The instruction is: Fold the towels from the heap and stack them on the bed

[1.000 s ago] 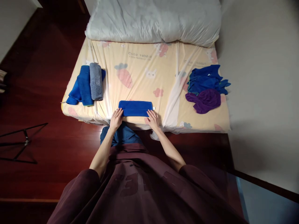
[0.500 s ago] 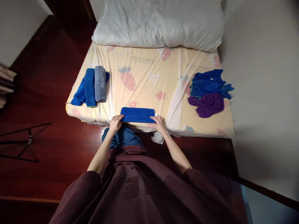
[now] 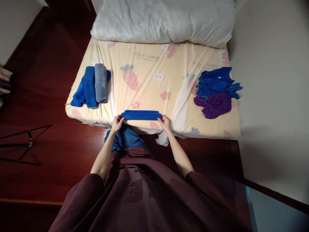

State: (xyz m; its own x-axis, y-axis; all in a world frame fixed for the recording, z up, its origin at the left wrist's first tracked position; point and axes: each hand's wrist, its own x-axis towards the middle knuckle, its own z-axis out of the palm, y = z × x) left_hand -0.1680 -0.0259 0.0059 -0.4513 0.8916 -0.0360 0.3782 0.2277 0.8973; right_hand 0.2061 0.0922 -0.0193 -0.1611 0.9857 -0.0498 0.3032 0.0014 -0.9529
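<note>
A blue cloth [image 3: 141, 115], folded into a narrow strip, lies at the near edge of the bed. My left hand [image 3: 117, 123] pinches its left end and my right hand [image 3: 164, 123] pinches its right end. Left of them, a rolled grey towel [image 3: 101, 83] rests against blue folded cloths [image 3: 89, 87]. On the right side of the bed are a crumpled blue cloth pile [image 3: 214, 83] and a purple cloth [image 3: 213, 105] partly against it.
A patterned sheet covers the bed [image 3: 145, 83], with a large grey-white bedding roll [image 3: 161, 21] across its far side. A black tripod leg set [image 3: 30, 143] stands on the floor at left. A wall [image 3: 272, 96] rises on the right.
The near edge of the blue cloth has been lifted and folded over, so the strip is narrower. Both hands moved with its ends. The view has shifted slightly.
</note>
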